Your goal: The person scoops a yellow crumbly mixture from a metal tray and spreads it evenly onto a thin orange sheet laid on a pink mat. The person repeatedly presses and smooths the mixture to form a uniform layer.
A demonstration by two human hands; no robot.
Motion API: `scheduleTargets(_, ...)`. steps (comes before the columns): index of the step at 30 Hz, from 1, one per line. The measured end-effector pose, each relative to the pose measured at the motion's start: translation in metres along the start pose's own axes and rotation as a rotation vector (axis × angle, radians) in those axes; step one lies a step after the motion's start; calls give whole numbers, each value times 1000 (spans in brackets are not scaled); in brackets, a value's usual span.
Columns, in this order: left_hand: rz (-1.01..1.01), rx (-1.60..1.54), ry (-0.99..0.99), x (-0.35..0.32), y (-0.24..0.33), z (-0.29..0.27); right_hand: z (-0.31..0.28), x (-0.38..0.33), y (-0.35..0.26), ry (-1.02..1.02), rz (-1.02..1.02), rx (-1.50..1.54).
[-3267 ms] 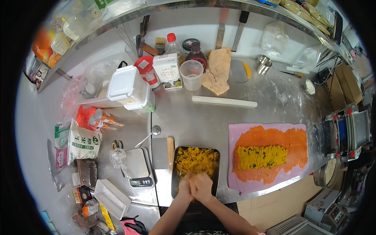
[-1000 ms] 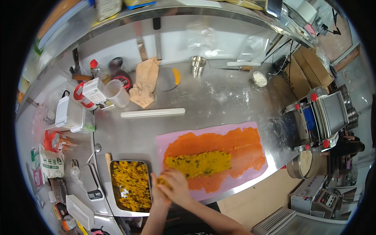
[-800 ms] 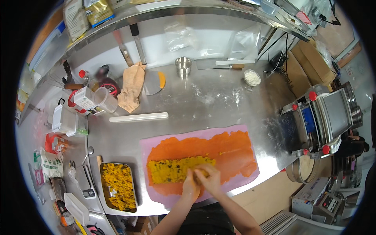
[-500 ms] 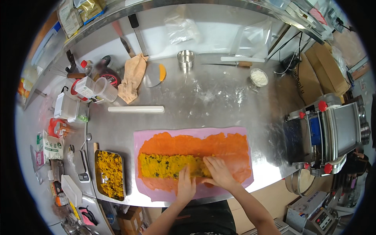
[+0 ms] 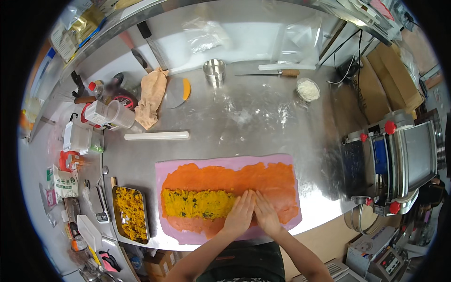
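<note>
In the head view, the white-smudged steel counter (image 5: 235,143) bears yellow filling (image 5: 199,204) on an orange-topped pink sheet (image 5: 181,237), left hand (image 5: 240,215) and right hand (image 5: 267,216) lying right of its middle (each grip flattened), tray (image 5: 146,211) left of it, red-knobbed machine (image 5: 387,162) right.

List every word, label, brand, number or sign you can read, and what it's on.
I don't copy wording; print stands here:
White bag, left: green characters.
Scale display: too small to read.
White carton: too small to read.
Control panel, lower right: too small.
Orange sheet, yellow filling: none.
</note>
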State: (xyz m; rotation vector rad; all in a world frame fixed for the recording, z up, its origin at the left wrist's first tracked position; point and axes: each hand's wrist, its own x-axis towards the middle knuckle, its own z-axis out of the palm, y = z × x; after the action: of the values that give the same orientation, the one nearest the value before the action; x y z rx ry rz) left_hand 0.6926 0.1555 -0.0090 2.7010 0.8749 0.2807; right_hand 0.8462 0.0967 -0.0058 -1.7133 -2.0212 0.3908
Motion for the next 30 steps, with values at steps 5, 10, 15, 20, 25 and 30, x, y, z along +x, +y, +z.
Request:
scheduleTargets(5, -11, -31, -28, 11, -3, 9, -5, 7, 10, -63, 26, -53)
scheduleTargets(10, -73, -93, -154, 11, -6, -21, -21, -1, 13, -90, 213, 162)
scheduleTargets(15, -65, -26, -244, 16, 9, -7, -27, -20, 14, 143, 470, 238)
scheduleTargets(20, -90, 32, -285, 23, 20, -3, -21, -10, 4, 211, 505, 231)
scheduleTargets(25, -31, 201, -196, 24, 23, 29, -21, 20, -2, 238, 426, 260)
scheduleTargets(30, -86, 27, -312, 28, 20, -26, -27, 17, 2, 172, 284, 141)
